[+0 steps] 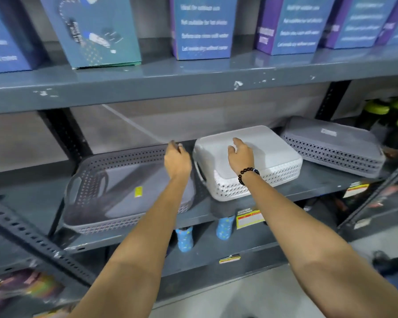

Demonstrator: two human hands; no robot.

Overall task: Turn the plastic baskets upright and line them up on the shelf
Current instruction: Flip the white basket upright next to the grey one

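Down low, two bare arms reach up from the bottom of the view toward a grey metal shelf [308,187]. Under that shelf, near the arms, two blue bottles with little dots [224,227] stand on a lower board, and yellow and red price tags [249,218] stick to the shelf edge.

On the shelf there are three plastic baskets in a row. The grey basket on the left [115,187] sits the right way up, so you can see inside it. It has little holes in its sides, a handle hole at its left end and a small yellow sticker on its floor. The left hand [177,160] is over the far right corner of this basket, in the gap next to the white basket. Its fingers are bent down, but the picture is blurry there, so I cannot tell if it grips the rim or is just loose.

The white basket [274,157] in the middle is upside down, with its flat bottom facing up. The right hand [240,154] lies on that flat bottom with its fingers spread out, open and not gripping anything. A string of black beads [247,174] goes round the right wrist.

The grey basket on the right [333,145] is upside down too. It sits just beside the white one.

Farther right, some dark bottles with bright green lids [387,115] stand at the back. Up above, on the higher shelf [170,86], blue and purple boxes [201,26] stand in a line. Their words are too blurry to read.
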